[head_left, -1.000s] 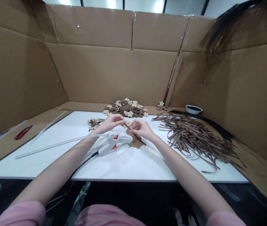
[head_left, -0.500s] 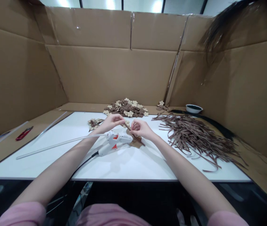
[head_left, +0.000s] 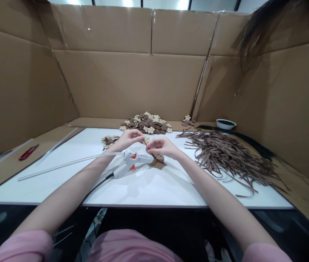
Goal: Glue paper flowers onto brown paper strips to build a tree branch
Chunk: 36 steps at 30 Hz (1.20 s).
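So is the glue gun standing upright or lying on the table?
Lying down. The glue gun rests on its side on the white table, a clear glue stick trailing leftward from its back, beneath both hands.

Both hands [head_left: 146,142] together, fingers pinched
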{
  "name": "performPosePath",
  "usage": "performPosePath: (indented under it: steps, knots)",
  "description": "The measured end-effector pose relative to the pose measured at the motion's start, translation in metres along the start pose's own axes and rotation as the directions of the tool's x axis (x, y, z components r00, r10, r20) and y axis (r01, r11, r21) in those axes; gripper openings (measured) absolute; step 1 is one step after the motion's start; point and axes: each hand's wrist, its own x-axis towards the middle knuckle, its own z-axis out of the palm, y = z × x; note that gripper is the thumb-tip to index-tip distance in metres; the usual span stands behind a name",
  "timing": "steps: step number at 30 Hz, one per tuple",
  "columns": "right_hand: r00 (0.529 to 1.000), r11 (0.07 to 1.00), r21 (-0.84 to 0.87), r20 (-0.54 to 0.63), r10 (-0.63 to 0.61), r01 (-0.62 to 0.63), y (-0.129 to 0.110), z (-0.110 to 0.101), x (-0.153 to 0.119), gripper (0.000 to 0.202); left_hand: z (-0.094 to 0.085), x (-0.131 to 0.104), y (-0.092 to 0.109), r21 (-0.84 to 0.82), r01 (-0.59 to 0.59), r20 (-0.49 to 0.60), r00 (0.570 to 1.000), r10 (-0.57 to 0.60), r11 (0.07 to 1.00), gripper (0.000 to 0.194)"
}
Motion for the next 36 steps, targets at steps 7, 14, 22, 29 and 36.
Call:
performPosePath:
  steps: [7,14,22,29,36]
  knots:
    - [0.999,1.0,-0.014,-0.035,-0.027,0.026,0.002,-0.004,0.001,0.027,0.0,0.001,0.0,-0.034,0.017,-0.024,1.0,-0.018,0.999,0.044]
    - [0.993,0.999,-0.02,-0.114,-0.032,0.03,-0.001,-0.006,0.0,0.028,0.0,0.002,-0.003,-0.028,0.012,-0.016,1.0,-0.013,1.0,0.043]
    - [0.982,0.993,0.09,-0.181,-0.058,0.076,-0.004,-0.008,0.001,0.035,0.002,0.002,-0.005,-0.065,0.024,0.013,1.0,-0.023,0.998,0.044]
    - [0.977,0.981,0.16,-0.2,-0.075,0.108,-0.001,-0.009,0.002,0.04,0.003,0.001,-0.001,-0.064,0.063,0.008,0.998,-0.063,0.996,0.045]
    - [0.967,0.985,0.13,-0.241,-0.082,0.116,-0.005,-0.013,0.001,0.036,0.002,-0.001,-0.003,-0.122,0.073,0.053,0.996,-0.067,0.99,0.044]
